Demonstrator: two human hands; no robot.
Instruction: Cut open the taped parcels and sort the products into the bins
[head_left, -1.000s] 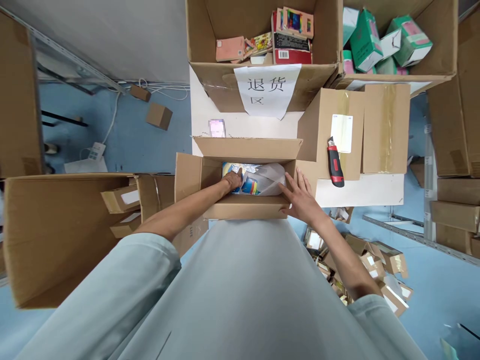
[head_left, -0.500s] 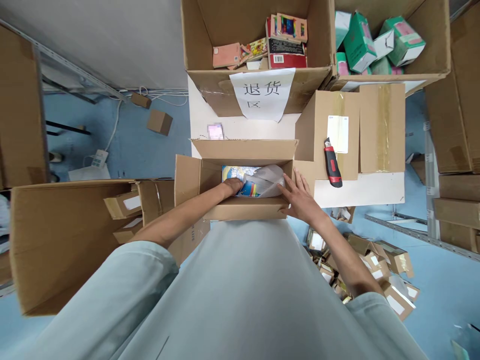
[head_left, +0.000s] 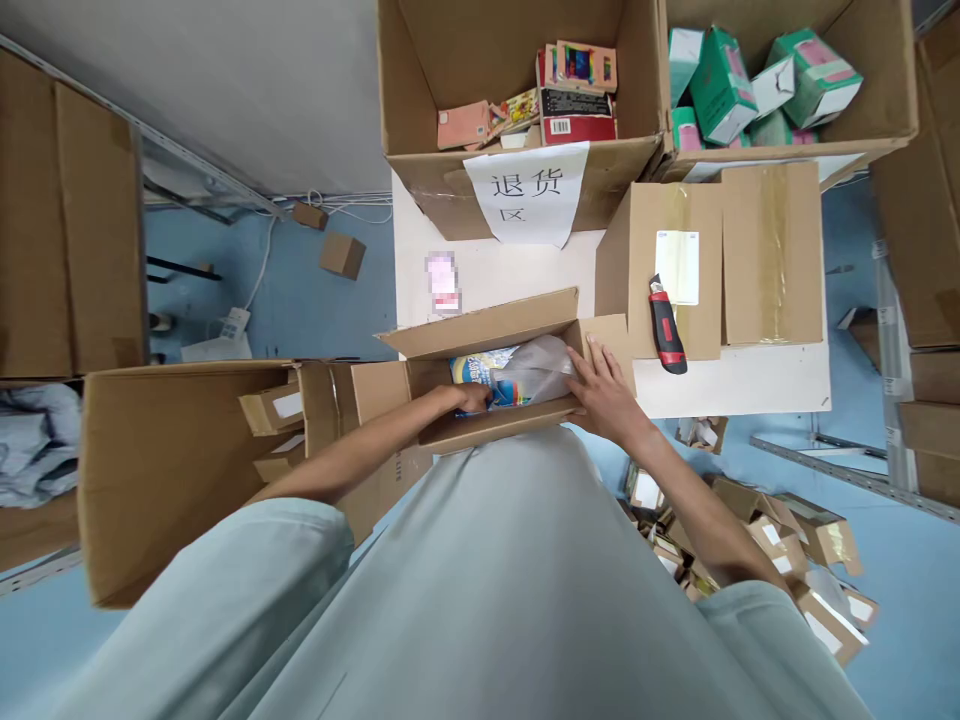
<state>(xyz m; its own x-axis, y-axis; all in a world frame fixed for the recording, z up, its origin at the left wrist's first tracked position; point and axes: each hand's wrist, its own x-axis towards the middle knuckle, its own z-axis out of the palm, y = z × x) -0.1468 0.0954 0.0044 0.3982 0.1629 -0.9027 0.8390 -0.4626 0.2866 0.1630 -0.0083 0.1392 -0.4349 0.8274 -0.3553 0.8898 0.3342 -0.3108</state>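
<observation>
Left hand [head_left: 472,398] inside open cardboard box [head_left: 487,430], on glossy colourful book [head_left: 477,366], grip hidden; right hand [head_left: 606,392] spread flat against crinkled translucent wrap [head_left: 541,365].

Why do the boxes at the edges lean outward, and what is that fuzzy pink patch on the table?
Head view: a wide lens splays the edge cartons; light is soft, without glare; the pink patch on the white table is pixelated; the open box is sharp.

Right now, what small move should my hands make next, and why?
Probably slide the left hand under the colourful blue printed packet and lift: it lies inside the open brown cardboard box, half under grey plastic wrap, right hand bracing the box's end.
</observation>
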